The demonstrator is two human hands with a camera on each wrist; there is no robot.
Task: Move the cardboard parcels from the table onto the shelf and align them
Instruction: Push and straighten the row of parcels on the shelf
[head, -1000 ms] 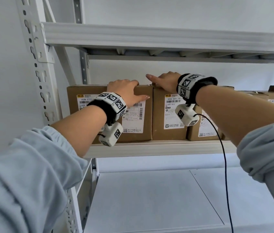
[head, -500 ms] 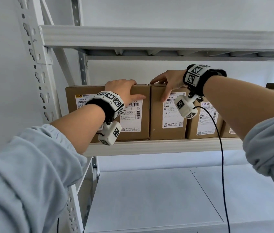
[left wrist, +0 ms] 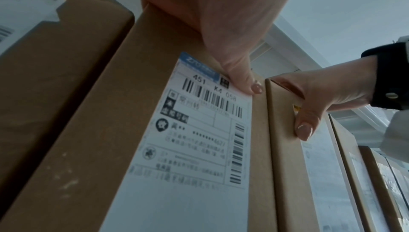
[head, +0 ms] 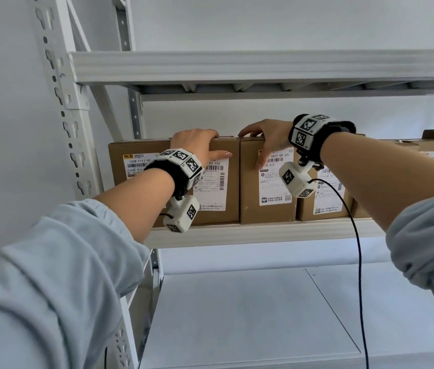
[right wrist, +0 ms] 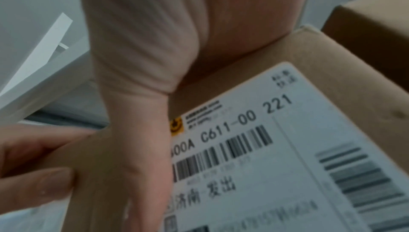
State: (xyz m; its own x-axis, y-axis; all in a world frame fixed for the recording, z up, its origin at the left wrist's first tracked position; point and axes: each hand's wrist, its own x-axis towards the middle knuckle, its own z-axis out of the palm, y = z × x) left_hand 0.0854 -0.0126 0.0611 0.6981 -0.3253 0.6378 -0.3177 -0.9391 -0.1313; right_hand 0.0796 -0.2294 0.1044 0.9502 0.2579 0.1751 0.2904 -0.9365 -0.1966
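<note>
Parcels are seen from the head view standing in a row on the middle shelf (head: 263, 231) of a white rack, labels facing out. The left hand (head: 197, 146) is hooked over the top front edge of the left parcel (head: 141, 150), fingers curled onto its top and thumb laid flat across the front. The right hand (head: 266, 139) is draped the same way over the next parcel (head: 248, 198), fingers on top and thumb pointing down the front. Both parcels are touching side by side, fronts nearly level; the grips seem meant for nudging them flush with each other. More parcels are lined up to the right. A pale surface (head: 237, 315) is visible below the shelf.

From the left wrist view, the left hand (left wrist: 221, 26) is seen gripping the parcel's top edge, its thumb pressed on the label (left wrist: 199, 131). The right hand (left wrist: 321, 96) is seen beyond, clamped over the neighbouring parcel.

From the right wrist view, which is blurred, the right hand (right wrist: 143, 61) is held over the top edge, thumb beside a label reading C611-00 221.
</note>
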